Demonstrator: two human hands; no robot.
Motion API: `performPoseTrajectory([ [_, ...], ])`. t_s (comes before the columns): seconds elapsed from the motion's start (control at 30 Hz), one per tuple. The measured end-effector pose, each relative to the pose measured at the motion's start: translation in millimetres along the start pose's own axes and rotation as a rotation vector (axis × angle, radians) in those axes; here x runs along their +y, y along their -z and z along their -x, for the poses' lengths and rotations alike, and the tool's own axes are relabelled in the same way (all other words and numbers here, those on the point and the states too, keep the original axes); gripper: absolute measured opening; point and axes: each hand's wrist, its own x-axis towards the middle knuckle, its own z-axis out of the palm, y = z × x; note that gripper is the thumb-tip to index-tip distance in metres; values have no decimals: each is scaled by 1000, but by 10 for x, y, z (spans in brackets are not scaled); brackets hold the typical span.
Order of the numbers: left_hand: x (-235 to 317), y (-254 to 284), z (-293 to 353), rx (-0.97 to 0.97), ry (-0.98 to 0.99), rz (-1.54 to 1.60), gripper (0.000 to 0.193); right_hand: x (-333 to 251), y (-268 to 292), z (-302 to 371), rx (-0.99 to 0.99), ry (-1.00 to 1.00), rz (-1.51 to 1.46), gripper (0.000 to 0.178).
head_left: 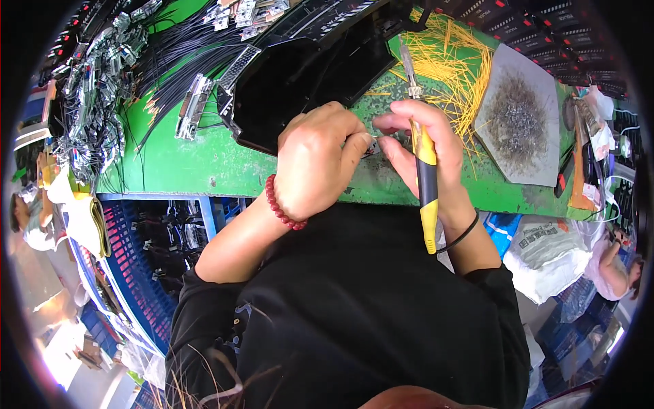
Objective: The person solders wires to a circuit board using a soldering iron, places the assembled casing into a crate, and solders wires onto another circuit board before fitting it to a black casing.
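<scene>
My left hand [313,150], with a red bead bracelet on its wrist, has thumb and fingers pinched together at the near edge of a large black plastic shell [272,85]. What it pinches is too small and covered to make out. My right hand [436,140] holds a soldering iron [428,180] with a yellow and black handle. The iron's metal end points away from me, toward the yellow wires [443,51]. Close to my left fingertips, my right thumb and a finger reach in from the right.
Black wires [184,61] lie at the far left, beside small silver-and-black parts [194,109] on the green table [231,170]. A heap of silver parts [95,102] sits farther left. At right is a grey board [501,160] with dark residue. A blue crate [139,273] stands below left.
</scene>
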Motion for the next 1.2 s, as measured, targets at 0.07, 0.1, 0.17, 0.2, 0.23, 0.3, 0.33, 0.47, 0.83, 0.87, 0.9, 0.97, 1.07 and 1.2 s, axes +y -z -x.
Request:
performPoseTrajectory([
  [0.07, -15, -11, 13, 5, -8, 1, 9, 21, -30, 12, 3, -25, 1, 45],
  [0.1, -18, -15, 11, 3, -20, 7, 8, 21, -33, 13, 13, -53, 7, 46],
  [0.17, -22, -11, 6, -6, -26, 4, 8, 9, -41, -6, 18, -36, 25, 46],
  [0.2, -27, -10, 15, -13, -27, -4, 8, 7, -49, -9, 21, -16, 35, 47],
  [0.23, -35, -10, 21, -13, -26, -5, 8, 2, -49, -6, 21, -17, 34, 47],
  [0.3, -53, -12, 22, -26, -62, -5, 8, -13, -35, -5, -20, -51, 48, 46],
  [0.33, -58, -14, 21, -26, -62, -4, 8, -17, -26, -15, -19, -52, 49, 46],
  [0.47, -61, -11, 23, -37, -74, 3, 8, -9, 6, -25, 74, 55, 122, 45],
  [0.83, -34, 7, 22, -81, 4, 69, 8, 43, 10, 163, 67, 67, 96, 44],
  [0.87, -35, 6, 25, -82, -5, 71, 7, 39, 8, 149, 52, 95, 126, 45],
  [0.9, -41, 8, 25, -80, -14, 73, 7, 44, -1, 130, 37, 126, 156, 45],
  [0.97, -46, 8, 28, -79, -20, 69, 7, 59, -35, 103, 37, 141, 132, 45],
  [1.07, -56, -17, 25, -73, -25, 62, 8, 53, -47, 64, 68, 150, 109, 45],
  [1.2, -71, -33, 43, -64, -60, -14, 9, 28, -42, 60, 22, 31, 40, 44],
])
